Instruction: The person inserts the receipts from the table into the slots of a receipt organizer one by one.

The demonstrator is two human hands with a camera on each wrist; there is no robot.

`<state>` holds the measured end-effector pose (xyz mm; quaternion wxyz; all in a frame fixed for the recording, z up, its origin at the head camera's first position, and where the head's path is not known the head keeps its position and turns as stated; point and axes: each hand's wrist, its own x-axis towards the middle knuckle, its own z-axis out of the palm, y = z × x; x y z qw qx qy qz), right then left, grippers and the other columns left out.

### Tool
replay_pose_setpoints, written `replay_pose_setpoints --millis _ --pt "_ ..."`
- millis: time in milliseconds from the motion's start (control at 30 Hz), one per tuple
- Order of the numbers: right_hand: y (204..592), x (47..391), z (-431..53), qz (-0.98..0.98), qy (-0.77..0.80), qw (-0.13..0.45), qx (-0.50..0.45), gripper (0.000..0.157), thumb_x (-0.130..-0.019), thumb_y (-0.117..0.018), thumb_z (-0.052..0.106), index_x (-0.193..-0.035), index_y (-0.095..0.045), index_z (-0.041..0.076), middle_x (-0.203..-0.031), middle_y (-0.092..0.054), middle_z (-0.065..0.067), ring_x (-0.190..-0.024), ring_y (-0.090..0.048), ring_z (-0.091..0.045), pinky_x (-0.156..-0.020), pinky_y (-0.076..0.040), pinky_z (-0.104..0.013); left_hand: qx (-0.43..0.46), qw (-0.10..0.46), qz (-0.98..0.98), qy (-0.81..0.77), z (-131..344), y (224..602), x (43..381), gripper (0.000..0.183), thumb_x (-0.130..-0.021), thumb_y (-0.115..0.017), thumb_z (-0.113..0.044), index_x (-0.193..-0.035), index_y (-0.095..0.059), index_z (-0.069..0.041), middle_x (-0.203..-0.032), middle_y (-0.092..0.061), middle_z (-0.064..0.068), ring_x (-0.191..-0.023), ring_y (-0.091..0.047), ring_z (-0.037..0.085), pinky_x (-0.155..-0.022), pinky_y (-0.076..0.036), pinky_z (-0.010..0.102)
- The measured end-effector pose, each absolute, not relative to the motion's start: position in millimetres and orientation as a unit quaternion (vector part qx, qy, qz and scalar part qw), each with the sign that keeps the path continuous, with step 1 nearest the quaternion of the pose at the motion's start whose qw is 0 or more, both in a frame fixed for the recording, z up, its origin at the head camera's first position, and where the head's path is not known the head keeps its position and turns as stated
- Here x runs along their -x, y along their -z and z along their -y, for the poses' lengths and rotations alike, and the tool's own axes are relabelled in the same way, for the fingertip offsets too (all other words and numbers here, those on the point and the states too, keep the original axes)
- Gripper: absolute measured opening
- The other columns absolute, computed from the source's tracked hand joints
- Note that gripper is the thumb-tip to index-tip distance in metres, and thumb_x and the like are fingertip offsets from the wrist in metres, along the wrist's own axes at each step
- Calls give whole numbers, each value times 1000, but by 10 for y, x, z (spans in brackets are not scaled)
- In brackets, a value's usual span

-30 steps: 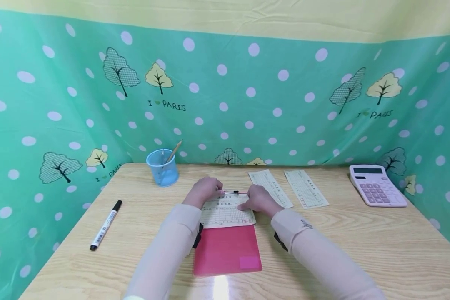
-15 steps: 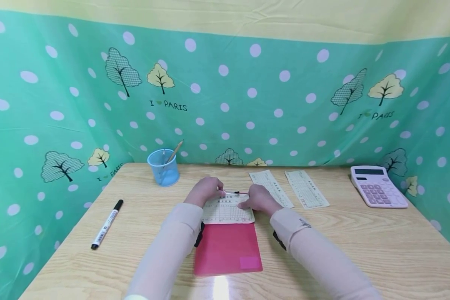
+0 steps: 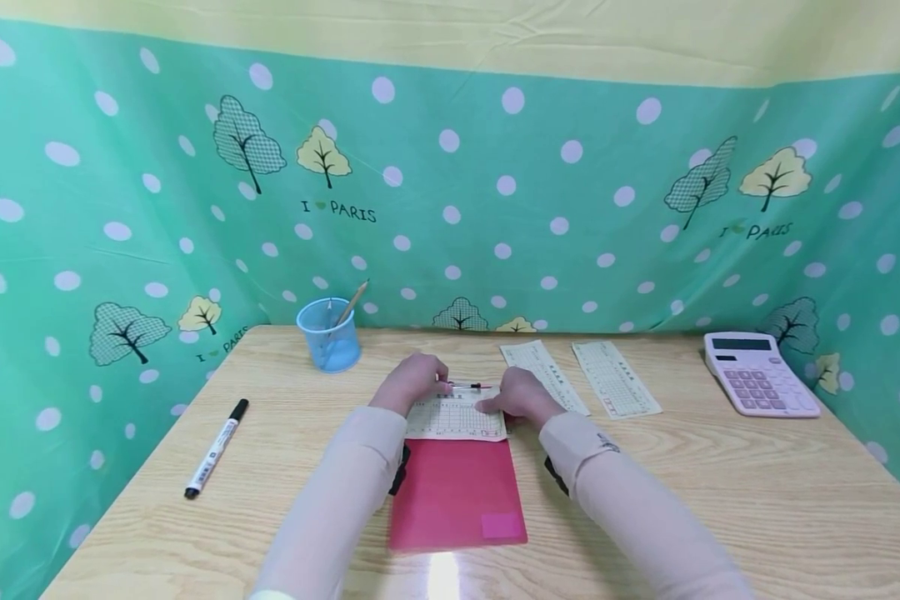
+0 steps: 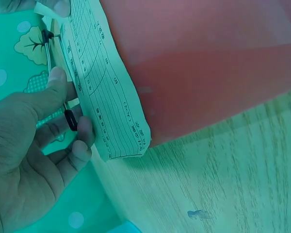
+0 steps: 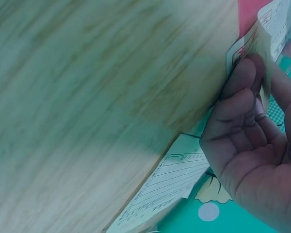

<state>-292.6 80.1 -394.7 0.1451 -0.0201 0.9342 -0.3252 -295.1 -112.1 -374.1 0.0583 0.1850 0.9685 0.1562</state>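
Observation:
A red folder (image 3: 453,487) lies on the table with a printed paper slip (image 3: 450,422) across its far part. At the folder's far edge is a thin metal bar with black ends (image 4: 70,120), which my left hand (image 3: 412,382) pinches between thumb and fingers, as the left wrist view shows. The slip's far edge sits against this bar. My right hand (image 3: 523,392) pinches the slip's right end. In the right wrist view that end curls between thumb and fingers (image 5: 245,75). Most of the slip's far edge is hidden from the head view.
Two more printed slips (image 3: 543,377) (image 3: 615,379) lie at the back right. A pink calculator (image 3: 761,375) is farther right. At the back left stands a blue mesh pen cup (image 3: 330,337) with pencils. A marker (image 3: 216,450) lies on the left. A patterned curtain (image 3: 450,192) hangs behind the table.
The slip has slid away from me toward the folder's far edge, uncovering more red. Its upper printed heading has gone out of sight. Both hands keep nearly the same place.

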Motion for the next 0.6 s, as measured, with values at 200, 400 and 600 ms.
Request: replay_pose_setpoints --millis 200,400,600 --pt "3950 2922 -826 -924 347 160 19 50 -87 -83 27 -55 -47 13 -46 -43 0 -41 -46 -12 -43 -39 -23 -176 69 -967 -172 1119 3740 2937 23 -96 -72 -17 -77 -69 -5 -64 -47 -2 -66 -41 14 -64 -36 27" --pt "3916 2914 -832 -922 344 175 21 42 -89 -81 28 -60 -60 7 -48 -51 -2 -40 -47 -10 -43 -38 -22 -183 63 -967 -167 1132 3756 2945 24 -96 -72 -18 -75 -66 -6 -64 -46 -1 -65 -40 15 -64 -36 28" --pt "3890 2915 -834 -924 337 180 31 48 -91 -79 29 -55 -53 11 -46 -50 -2 -41 -47 -11 -42 -35 -22 -183 65 -967 -163 1135 3760 2955 25 -96 -72 -19 -74 -65 -10 -65 -48 -2 -65 -41 14 -63 -36 28"
